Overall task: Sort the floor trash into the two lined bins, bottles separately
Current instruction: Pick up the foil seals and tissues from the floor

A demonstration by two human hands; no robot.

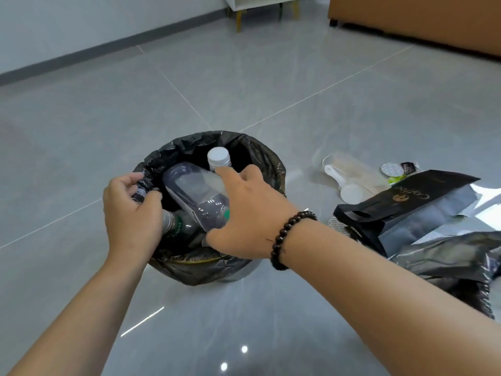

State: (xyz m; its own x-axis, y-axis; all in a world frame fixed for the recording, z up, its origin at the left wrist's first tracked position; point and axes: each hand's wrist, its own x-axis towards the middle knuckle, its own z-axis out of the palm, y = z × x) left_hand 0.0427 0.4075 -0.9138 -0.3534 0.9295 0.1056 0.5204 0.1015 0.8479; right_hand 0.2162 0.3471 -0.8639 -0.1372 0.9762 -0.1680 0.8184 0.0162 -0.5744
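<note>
A round bin with a black liner (260,156) stands on the floor in front of me. Inside it lie a clear plastic bottle (195,191), a white-capped bottle (218,156) standing behind it, and a green-labelled bottle (179,226) underneath. My right hand (249,213), with a dark bead bracelet at the wrist, grips the clear bottle over the bin's opening. My left hand (130,213) pinches the liner's bunched left edge (142,183). A second black liner (450,264) shows at the right edge.
Floor trash lies right of the bin: a black coffee bag (412,210), a clear packet with white plastic spoons (349,177), round foil lids (391,169) and a small dark wrapper (408,166). A brown sofa (423,20) and a white cabinet's legs (240,20) stand far back.
</note>
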